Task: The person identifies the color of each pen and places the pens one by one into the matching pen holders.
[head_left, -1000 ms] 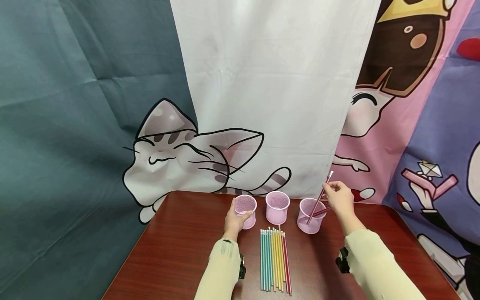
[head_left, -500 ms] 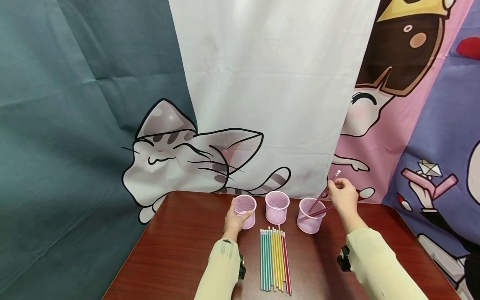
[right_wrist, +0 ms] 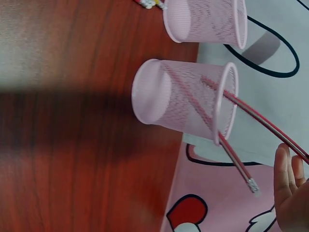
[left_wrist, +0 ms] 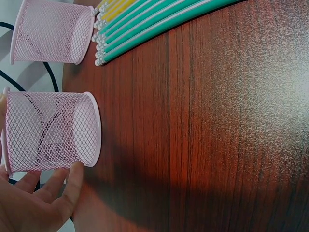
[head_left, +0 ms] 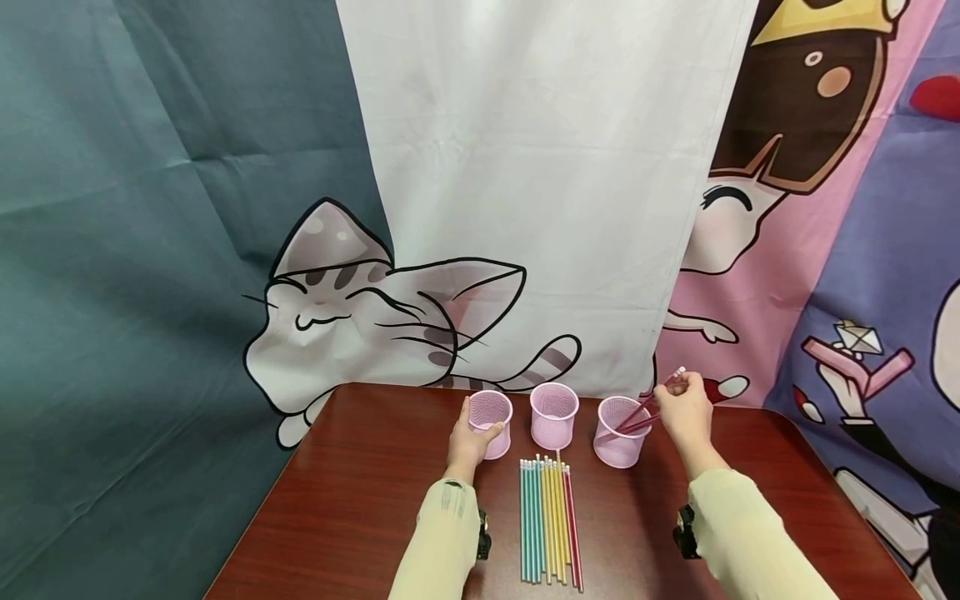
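My left hand (head_left: 468,442) holds the leftmost pink mesh pencil cup (head_left: 495,417); in the left wrist view, its fingers (left_wrist: 72,188) lie along the side of that cup (left_wrist: 53,130). My right hand (head_left: 686,412) pinches a red pencil (head_left: 641,409) near its eraser end. That pencil leans, its lower end inside the rightmost pink mesh cup (head_left: 618,450). A second red pencil (right_wrist: 236,159) slants in the same cup (right_wrist: 181,106), resting on the rim, apart from my fingers in the right wrist view.
A third pink mesh cup (head_left: 553,425) stands between the other two. In front of it, teal pencils (head_left: 531,521), yellow pencils (head_left: 555,521) and a red pencil (head_left: 574,533) lie side by side on the brown wooden table (head_left: 360,500). A printed cloth (head_left: 555,208) hangs behind.
My right hand has moved slightly right, then down, and the pinched pencil now leans lower toward the rim. My left hand and its cup have stayed in place.
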Demonstrator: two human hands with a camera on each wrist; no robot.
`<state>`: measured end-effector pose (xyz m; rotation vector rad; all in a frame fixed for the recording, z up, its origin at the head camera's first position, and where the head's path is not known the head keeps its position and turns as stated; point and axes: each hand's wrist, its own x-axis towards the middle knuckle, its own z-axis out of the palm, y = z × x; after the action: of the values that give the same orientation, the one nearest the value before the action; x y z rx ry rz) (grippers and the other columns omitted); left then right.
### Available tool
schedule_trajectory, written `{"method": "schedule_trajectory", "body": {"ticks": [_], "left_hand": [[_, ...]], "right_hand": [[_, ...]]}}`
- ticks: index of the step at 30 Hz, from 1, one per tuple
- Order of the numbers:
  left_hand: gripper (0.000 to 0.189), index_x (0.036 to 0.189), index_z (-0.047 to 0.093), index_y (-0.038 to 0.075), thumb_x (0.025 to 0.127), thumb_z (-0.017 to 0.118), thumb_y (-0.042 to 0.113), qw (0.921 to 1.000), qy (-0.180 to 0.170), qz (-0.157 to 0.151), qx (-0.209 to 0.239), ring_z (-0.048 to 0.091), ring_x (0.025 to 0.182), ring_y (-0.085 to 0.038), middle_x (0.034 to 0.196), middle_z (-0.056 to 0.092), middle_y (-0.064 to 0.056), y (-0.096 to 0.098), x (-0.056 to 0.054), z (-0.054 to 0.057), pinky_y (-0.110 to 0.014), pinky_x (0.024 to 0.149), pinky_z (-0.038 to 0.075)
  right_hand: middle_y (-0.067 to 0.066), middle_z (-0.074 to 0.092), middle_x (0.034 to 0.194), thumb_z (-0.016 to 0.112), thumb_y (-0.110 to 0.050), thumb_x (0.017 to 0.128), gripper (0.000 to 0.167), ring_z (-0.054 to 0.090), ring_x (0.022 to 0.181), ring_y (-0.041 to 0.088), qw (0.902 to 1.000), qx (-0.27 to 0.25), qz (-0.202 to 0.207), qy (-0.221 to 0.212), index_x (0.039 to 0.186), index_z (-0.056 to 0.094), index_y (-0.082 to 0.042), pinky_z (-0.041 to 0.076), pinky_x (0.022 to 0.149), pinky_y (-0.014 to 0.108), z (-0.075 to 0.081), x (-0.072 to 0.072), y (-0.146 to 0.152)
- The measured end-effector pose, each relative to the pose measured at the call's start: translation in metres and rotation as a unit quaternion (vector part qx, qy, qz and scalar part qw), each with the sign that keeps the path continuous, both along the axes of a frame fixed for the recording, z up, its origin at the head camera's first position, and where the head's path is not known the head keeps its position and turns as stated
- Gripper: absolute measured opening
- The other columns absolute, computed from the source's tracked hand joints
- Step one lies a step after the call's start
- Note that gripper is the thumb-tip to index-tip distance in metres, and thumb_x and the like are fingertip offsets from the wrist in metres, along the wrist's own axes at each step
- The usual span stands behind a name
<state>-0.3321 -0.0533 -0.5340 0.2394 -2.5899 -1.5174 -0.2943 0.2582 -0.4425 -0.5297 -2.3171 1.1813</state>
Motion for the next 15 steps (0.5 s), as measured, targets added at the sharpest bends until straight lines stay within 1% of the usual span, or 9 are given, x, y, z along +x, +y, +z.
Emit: {"method": "schedule_trajectory", "body": {"ticks": [4, 6, 8, 11, 13, 15], "left_hand": [[0.088, 0.145, 0.031, 0.013, 0.072, 0.079, 0.026, 1.0000, 0.000, -0.001, 0.005, 0.047, 0.114, -0.042, 0.131, 0.047, -0.024, 0.000, 0.001, 0.001, -0.054, 0.092, 0.039], [0.088, 0.145, 0.031, 0.013, 0.072, 0.079, 0.026, 1.0000, 0.000, -0.001, 0.006, 0.047, 0.114, -0.042, 0.131, 0.047, -0.025, -0.001, 0.001, 0.001, -0.054, 0.092, 0.039], [0.088, 0.145, 0.031, 0.013, 0.072, 0.079, 0.027, 1.0000, 0.000, -0.002, 0.006, 0.048, 0.114, -0.042, 0.130, 0.048, -0.024, -0.001, 0.001, 0.001, -0.054, 0.092, 0.039], [0.088, 0.145, 0.031, 0.013, 0.072, 0.079, 0.027, 1.0000, -0.001, -0.002, 0.005, 0.048, 0.114, -0.042, 0.130, 0.048, -0.024, -0.001, 0.000, 0.000, -0.054, 0.092, 0.039], [0.088, 0.145, 0.031, 0.014, 0.072, 0.079, 0.028, 1.0000, -0.001, -0.001, 0.004, 0.048, 0.114, -0.042, 0.130, 0.048, -0.024, 0.000, 0.000, 0.000, -0.054, 0.092, 0.039], [0.088, 0.145, 0.031, 0.014, 0.072, 0.079, 0.028, 1.0000, -0.002, -0.001, 0.004, 0.048, 0.114, -0.042, 0.130, 0.048, -0.024, 0.000, 0.000, 0.000, -0.053, 0.092, 0.039]], "right_hand": [[0.016, 0.059, 0.095, 0.053, -0.016, 0.085, 0.027, 0.056, 0.087, 0.032, 0.9999, 0.003, 0.001, -0.012, 0.108, 0.049, -0.002, 0.041, 0.068, 0.035, -0.009, 0.002, -0.002], [0.017, 0.060, 0.093, 0.052, -0.019, 0.087, 0.023, 0.057, 0.086, 0.033, 0.9998, 0.006, 0.000, -0.020, 0.103, 0.051, -0.002, 0.041, 0.067, 0.036, -0.013, 0.004, -0.002], [0.018, 0.062, 0.092, 0.051, -0.023, 0.089, 0.023, 0.058, 0.085, 0.033, 0.9996, 0.010, -0.003, -0.025, 0.099, 0.054, -0.003, 0.041, 0.067, 0.037, -0.017, 0.006, -0.002], [0.020, 0.064, 0.090, 0.051, -0.028, 0.090, 0.029, 0.060, 0.083, 0.036, 0.9994, 0.014, -0.008, -0.030, 0.096, 0.057, -0.001, 0.043, 0.069, 0.041, -0.023, 0.007, -0.001], [0.021, 0.065, 0.091, 0.050, -0.031, 0.091, 0.034, 0.060, 0.084, 0.037, 0.9991, 0.014, -0.011, -0.038, 0.097, 0.060, 0.001, 0.043, 0.072, 0.043, -0.027, 0.009, 0.001], [0.021, 0.066, 0.091, 0.051, -0.033, 0.091, 0.038, 0.061, 0.082, 0.036, 0.9987, 0.003, -0.014, -0.049, 0.099, 0.061, 0.002, 0.045, 0.071, 0.042, -0.031, 0.010, 0.004]]}}
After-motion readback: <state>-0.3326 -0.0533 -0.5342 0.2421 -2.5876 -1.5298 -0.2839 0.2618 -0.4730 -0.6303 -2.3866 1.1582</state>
